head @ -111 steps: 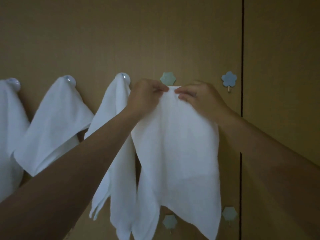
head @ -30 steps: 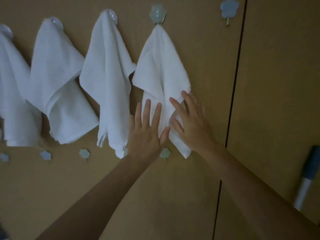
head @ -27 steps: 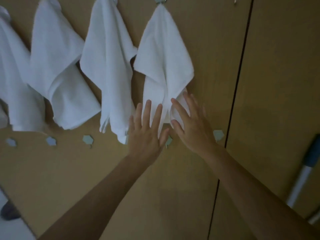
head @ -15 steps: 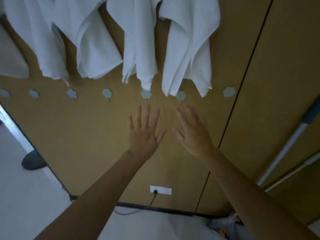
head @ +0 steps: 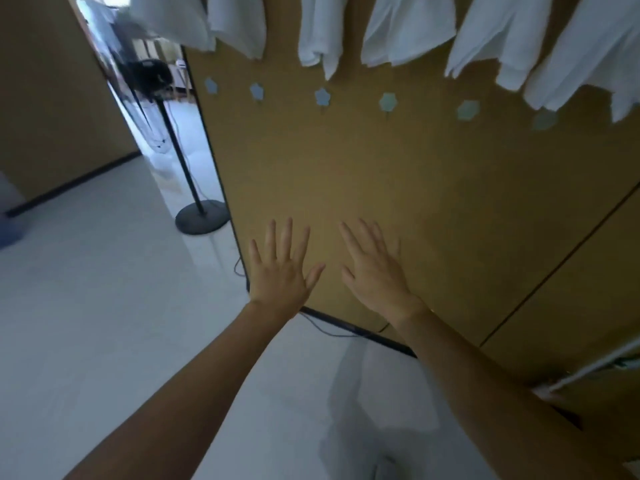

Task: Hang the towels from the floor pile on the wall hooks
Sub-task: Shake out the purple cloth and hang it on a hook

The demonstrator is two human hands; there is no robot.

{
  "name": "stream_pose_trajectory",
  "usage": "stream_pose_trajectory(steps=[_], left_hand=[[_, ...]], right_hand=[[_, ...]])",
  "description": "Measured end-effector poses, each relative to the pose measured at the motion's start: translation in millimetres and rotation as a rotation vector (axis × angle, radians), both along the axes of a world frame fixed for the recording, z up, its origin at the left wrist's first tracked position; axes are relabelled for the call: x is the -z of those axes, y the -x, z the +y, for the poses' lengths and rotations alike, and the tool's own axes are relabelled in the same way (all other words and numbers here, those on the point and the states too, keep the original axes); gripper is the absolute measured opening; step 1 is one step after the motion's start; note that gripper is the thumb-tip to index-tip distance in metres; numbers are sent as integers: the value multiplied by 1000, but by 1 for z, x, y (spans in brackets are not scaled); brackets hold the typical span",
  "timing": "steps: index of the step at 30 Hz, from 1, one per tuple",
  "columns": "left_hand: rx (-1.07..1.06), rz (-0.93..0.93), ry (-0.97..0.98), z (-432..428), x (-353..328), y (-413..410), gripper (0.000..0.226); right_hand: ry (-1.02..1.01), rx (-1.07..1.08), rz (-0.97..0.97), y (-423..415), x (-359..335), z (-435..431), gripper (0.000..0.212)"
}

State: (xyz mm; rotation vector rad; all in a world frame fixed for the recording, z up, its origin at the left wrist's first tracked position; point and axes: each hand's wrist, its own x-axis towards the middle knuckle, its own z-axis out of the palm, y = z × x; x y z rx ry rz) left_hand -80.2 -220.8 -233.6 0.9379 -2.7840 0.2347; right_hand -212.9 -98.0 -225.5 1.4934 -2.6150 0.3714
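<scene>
**Below the hung towels, both hands spread and holding nothing**

Low against the brown wall panel (head: pixel 381 174), the person's arms reach straight out and down, side by side. The left hand (head: pixel 278 271) shows its back, fingers straight and fanned, thumb out to the right. The right hand (head: pixel 375 275) sits just beside it, fingers also splayed but slanting up and to the left. Neither hand grips anything. Whether the palms touch the panel or hover off it, I cannot tell.

A second ago both palms lay flat on the lower part of the last-hung towel. Half a second ago they had come off it and sat just under the hems. Now they are well below, near the dark skirting (head: pixel 363 332), and the view has tipped down and swung left, bringing in pale floor (head: pixel 104 306) and a black stand's round base (head: pixel 202 216).

The white towels (head: pixel 408 29) hang in a row along the top edge, only their lower ends showing. Each one's long axis runs down the wall, with loose corners pointing toward the floor. Beneath them runs a line of small pale flower-shaped hooks (head: pixel 322 96), all bare, apart from the hems except at the far right, where a towel's tip comes down close to one.
</scene>
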Motion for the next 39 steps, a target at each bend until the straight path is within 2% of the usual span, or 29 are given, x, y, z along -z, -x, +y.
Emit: stream_pose_trajectory(steps=[4, 14, 25, 32, 39], left_hand=[[-145, -62, -63, -37, 8, -77, 76], [-569, -82, -121, -157, 27, -244, 76], [-996, -107, -176, -320, 28, -374, 75], [-1206, -66, -223, -392, 35, -463, 74], [-1306, 7, -230, -496, 58, -584, 75]], right_hand=[[-46, -143, -15, -61, 9, -65, 70], [-164, -542, -30, -197, 49, -257, 73], [-195, -961, 45, -333, 54, -489, 74], [-215, -1139, 79, -431, 56, -600, 73], [-207, -1219, 145, -561, 63, -714, 75]])
